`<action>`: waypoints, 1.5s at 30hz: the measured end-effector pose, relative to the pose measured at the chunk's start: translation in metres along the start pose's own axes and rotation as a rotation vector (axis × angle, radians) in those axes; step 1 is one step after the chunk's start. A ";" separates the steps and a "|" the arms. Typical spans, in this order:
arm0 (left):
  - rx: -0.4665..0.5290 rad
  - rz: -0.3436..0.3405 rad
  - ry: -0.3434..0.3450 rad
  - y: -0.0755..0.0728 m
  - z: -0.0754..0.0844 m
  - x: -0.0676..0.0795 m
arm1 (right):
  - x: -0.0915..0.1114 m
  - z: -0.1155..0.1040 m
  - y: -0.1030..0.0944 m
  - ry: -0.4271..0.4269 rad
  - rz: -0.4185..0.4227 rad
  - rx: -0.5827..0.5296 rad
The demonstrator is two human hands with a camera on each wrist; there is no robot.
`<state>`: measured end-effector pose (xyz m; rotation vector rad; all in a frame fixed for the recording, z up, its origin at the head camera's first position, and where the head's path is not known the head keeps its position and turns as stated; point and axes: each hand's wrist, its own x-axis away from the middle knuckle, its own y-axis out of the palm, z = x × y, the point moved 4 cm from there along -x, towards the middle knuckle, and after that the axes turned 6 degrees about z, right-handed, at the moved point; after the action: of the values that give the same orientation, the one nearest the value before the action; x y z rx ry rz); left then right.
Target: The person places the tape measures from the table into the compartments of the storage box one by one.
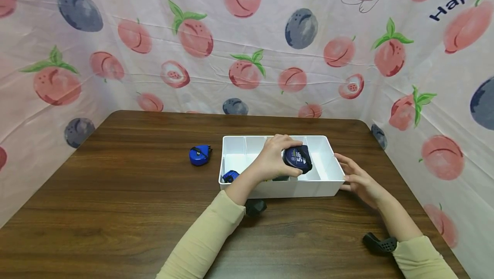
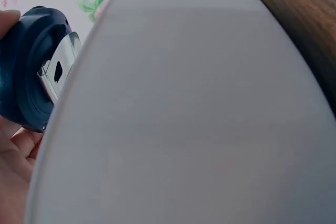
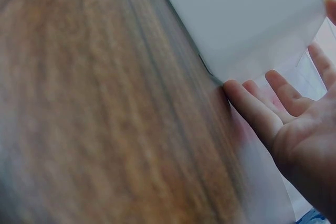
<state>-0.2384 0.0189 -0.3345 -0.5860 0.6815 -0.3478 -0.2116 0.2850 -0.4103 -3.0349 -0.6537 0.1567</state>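
A dark blue tape measure [image 1: 297,159] marked "5m" is held by my left hand [image 1: 275,159], thumb and fingers around it, above the white box [image 1: 266,190]. In the left wrist view the same tape measure [image 2: 23,72] shows its metal clip. The right hand [image 1: 360,180] touches the box's right end; in the right wrist view its fingers [image 3: 252,106] extend along the end wall. A small blue tape measure [image 1: 230,176] lies at the box's left end, partly covered by my left forearm. Something dark under the left hand is mostly hidden.
Another blue tape measure [image 1: 199,155] with a black strap lies on the brown wooden table [image 1: 115,193], left of the box. Fruit-printed curtain [image 1: 270,68] surrounds the table's back and sides.
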 end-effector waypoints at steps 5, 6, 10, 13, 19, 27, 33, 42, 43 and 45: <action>-0.043 0.005 0.010 0.006 0.001 -0.001 | 0.000 0.001 0.000 0.000 -0.002 -0.005; -0.058 0.006 0.012 0.007 0.001 -0.001 | 0.000 0.001 0.000 0.000 -0.002 -0.006; -0.104 0.009 0.019 0.013 0.002 -0.003 | 0.000 0.001 0.000 0.005 0.005 -0.004; -0.139 0.006 0.029 0.016 0.003 -0.003 | 0.000 0.001 0.000 0.007 0.010 -0.002; -0.192 -0.013 0.035 0.021 0.002 -0.003 | 0.000 0.001 0.000 0.011 0.014 0.005; -0.228 -0.040 0.020 0.023 0.000 -0.004 | 0.000 0.001 -0.001 0.011 0.008 0.006; -0.236 -0.048 0.004 0.024 -0.001 -0.004 | 0.000 0.000 -0.001 0.015 0.012 0.005; -0.231 -0.048 0.005 0.025 -0.002 -0.004 | 0.000 0.000 -0.001 0.018 0.015 0.004; -0.231 -0.048 0.005 0.025 -0.002 -0.004 | 0.000 0.000 -0.001 0.018 0.014 0.006; -0.232 -0.049 0.005 0.025 -0.001 -0.004 | 0.000 0.000 -0.001 0.018 0.013 0.009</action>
<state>-0.2393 0.0397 -0.3486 -0.8241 0.7185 -0.3180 -0.2121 0.2860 -0.4106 -3.0288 -0.6302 0.1316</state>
